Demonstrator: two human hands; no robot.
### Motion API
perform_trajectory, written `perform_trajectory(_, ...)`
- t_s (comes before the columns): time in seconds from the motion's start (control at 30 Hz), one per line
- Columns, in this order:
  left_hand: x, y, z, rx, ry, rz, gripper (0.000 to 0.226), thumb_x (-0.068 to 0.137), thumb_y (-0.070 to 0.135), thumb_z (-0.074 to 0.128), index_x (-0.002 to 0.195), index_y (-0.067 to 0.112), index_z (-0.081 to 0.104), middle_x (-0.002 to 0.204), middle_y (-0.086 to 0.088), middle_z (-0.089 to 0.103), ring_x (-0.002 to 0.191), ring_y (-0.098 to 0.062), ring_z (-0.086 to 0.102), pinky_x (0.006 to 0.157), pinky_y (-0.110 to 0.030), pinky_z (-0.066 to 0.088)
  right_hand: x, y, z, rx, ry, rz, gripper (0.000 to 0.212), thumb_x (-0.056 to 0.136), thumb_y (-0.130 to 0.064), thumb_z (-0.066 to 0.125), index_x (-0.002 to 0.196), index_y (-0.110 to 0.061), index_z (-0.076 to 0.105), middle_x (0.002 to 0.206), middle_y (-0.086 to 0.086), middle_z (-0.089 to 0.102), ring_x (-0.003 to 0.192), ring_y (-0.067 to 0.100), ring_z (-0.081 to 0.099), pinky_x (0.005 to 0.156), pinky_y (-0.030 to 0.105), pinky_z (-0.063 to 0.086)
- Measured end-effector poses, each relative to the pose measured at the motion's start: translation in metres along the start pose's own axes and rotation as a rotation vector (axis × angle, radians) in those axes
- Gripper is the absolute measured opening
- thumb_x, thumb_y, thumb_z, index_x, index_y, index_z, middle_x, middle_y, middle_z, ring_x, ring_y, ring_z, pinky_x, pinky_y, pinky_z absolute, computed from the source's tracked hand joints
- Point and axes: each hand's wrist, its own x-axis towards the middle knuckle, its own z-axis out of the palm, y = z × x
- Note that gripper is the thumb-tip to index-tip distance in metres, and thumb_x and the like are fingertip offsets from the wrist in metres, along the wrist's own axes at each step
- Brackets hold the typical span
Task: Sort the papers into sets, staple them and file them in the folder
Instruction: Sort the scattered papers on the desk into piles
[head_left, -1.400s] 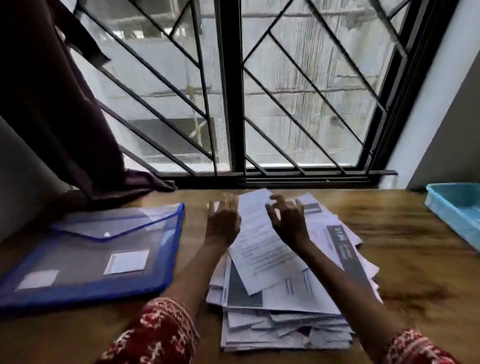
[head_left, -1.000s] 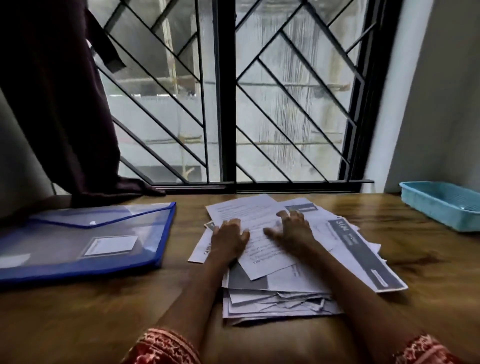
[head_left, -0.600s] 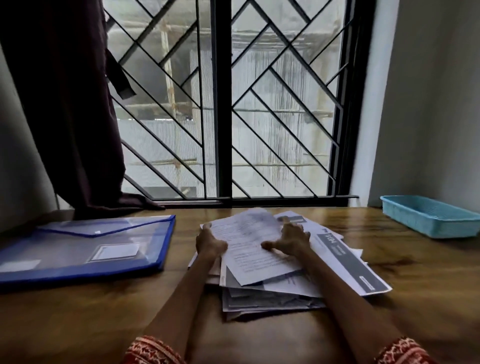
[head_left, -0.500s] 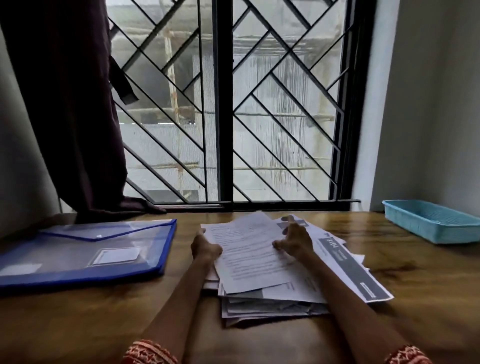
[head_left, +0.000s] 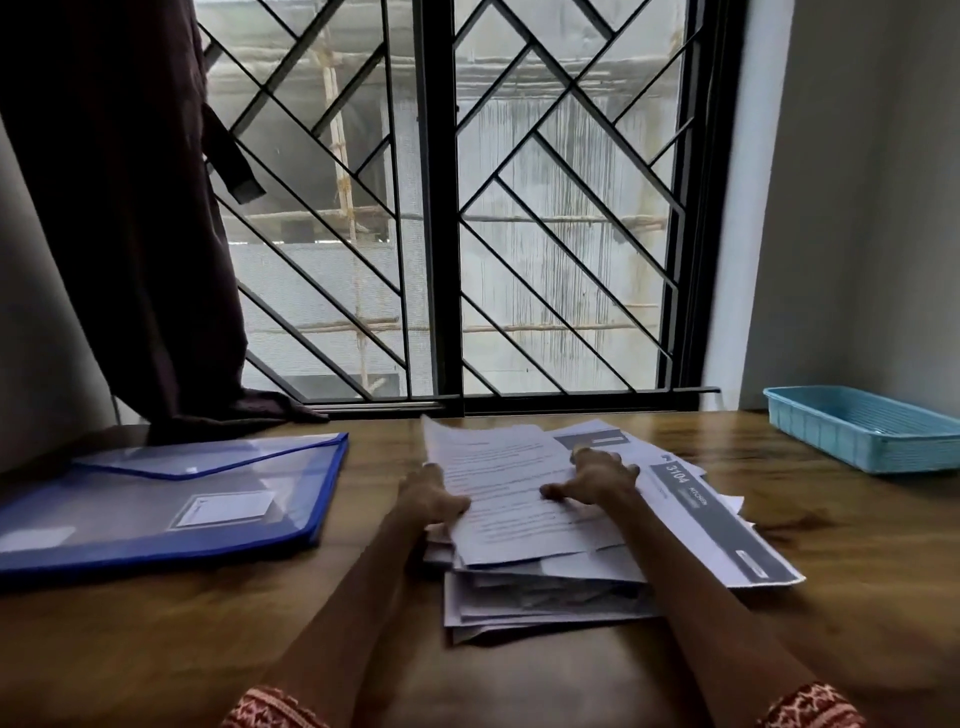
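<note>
A loose pile of printed papers (head_left: 545, 587) lies on the wooden table (head_left: 156, 649) in front of me. The top sheet (head_left: 498, 499) is a text page, and its far edge lifts slightly. My left hand (head_left: 431, 501) grips that sheet's left edge with curled fingers. On the right side of the sheet my right hand (head_left: 597, 478) rests with fingers spread and the thumb pointing left. A sheet with a grey band marked 3104 (head_left: 711, 519) sticks out to the right. The blue translucent folder (head_left: 171, 499) lies closed on the left. No stapler is in view.
A light blue plastic tray (head_left: 857, 431) stands at the table's far right by the wall. A dark curtain (head_left: 130, 208) hangs at the left and drapes onto the sill. The barred window (head_left: 441, 208) runs along the table's far edge.
Both hands came down from above the pile onto the top sheet. My left hand slid to the sheet's left edge and curled round it. The view tilted upward.
</note>
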Motion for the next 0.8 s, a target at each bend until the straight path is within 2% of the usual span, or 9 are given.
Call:
perform_trajectory(0.07,-0.003,0.010,0.007,-0.281,-0.144,0.225,0.071,0.062,0.035,0.068,0.122,0.000,0.057,0.129,-0.013,0.057,0.117,-0.025,0.055,0.100,-0.029,0.041,0.000,0.012,-0.006,-0.114,0.081,0.121,0.071,0.082,-0.055,0.060,0.137,-0.015,0.039,0.141,0.012,0.043,0.131,0.033,0.035,0.106,0.049,0.028)
perform_trajectory(0.13,-0.005,0.019,0.022,-0.478,-0.255,0.292,0.065,0.065,0.026,0.078,0.119,-0.004,0.059,0.123,-0.013,0.060,0.111,-0.020,0.057,0.101,-0.029,0.042,0.000,0.027,-0.010,-0.138,0.112,0.270,0.068,0.084,-0.050,0.060,0.138,-0.013,0.037,0.138,0.017,0.045,0.129,0.037,0.037,0.104,0.054,0.030)
perform_trajectory(0.23,0.002,0.031,0.034,-0.325,-0.203,0.322,0.086,0.059,0.048,0.082,0.129,0.004,0.054,0.130,-0.006,0.057,0.118,-0.015,0.054,0.107,-0.028,0.038,0.003,0.047,-0.012,-0.059,0.106,0.395,0.071,0.083,-0.055,0.058,0.135,-0.010,0.038,0.135,0.020,0.047,0.125,0.039,0.040,0.101,0.057,0.034)
perform_trajectory(0.3,0.004,0.033,0.034,-0.189,-0.031,0.296,0.078,0.069,0.037,0.079,0.133,0.003,0.048,0.130,-0.011,0.056,0.118,-0.021,0.054,0.099,-0.024,0.040,0.005,0.051,-0.012,-0.058,0.131,0.393,0.074,0.081,-0.057,0.060,0.133,-0.008,0.038,0.134,0.019,0.047,0.124,0.037,0.041,0.100,0.056,0.033)
perform_trajectory(0.4,0.009,0.018,0.032,-0.213,0.094,0.251,0.056,0.073,0.026,0.078,0.121,0.005,0.058,0.113,-0.011,0.065,0.096,-0.016,0.060,0.076,-0.021,0.041,0.007,0.045,-0.011,-0.096,0.154,0.365,0.073,0.082,-0.055,0.061,0.134,-0.008,0.040,0.134,0.019,0.046,0.125,0.034,0.041,0.101,0.052,0.035)
perform_trajectory(0.5,0.011,0.007,0.031,-0.287,0.081,0.233,0.036,0.075,0.020,0.077,0.105,0.003,0.067,0.100,-0.010,0.069,0.090,-0.017,0.063,0.075,-0.020,0.044,0.008,0.044,-0.010,-0.072,0.143,0.380,0.073,0.081,-0.057,0.060,0.133,-0.009,0.041,0.135,0.020,0.043,0.124,0.034,0.039,0.100,0.047,0.037)
perform_trajectory(0.57,0.011,0.006,0.030,-0.331,0.077,0.250,0.027,0.077,0.017,0.074,0.099,0.001,0.070,0.100,-0.013,0.071,0.084,-0.014,0.061,0.076,-0.021,0.047,0.006,0.046,-0.011,-0.050,0.139,0.396,0.076,0.079,-0.060,0.061,0.131,-0.008,0.039,0.136,0.023,0.040,0.124,0.037,0.038,0.100,0.046,0.035)
perform_trajectory(0.67,0.011,0.007,0.030,-0.349,0.058,0.289,0.024,0.083,0.017,0.069,0.101,0.002,0.070,0.097,-0.006,0.069,0.082,-0.010,0.057,0.064,-0.007,0.040,0.003,0.051,-0.014,-0.032,0.163,0.390,0.081,0.073,-0.063,0.065,0.126,-0.007,0.042,0.131,0.019,0.048,0.120,0.035,0.045,0.098,0.041,0.033)
perform_trajectory(0.8,0.010,0.008,0.029,-0.466,0.020,0.262,0.024,0.088,0.023,0.063,0.099,0.003,0.070,0.089,-0.003,0.067,0.075,-0.007,0.056,0.066,-0.010,0.040,-0.001,0.043,-0.013,0.132,0.294,0.269,0.057,0.079,-0.043,0.071,0.118,-0.006,0.052,0.122,0.015,0.058,0.114,0.030,0.054,0.093,0.037,0.040)
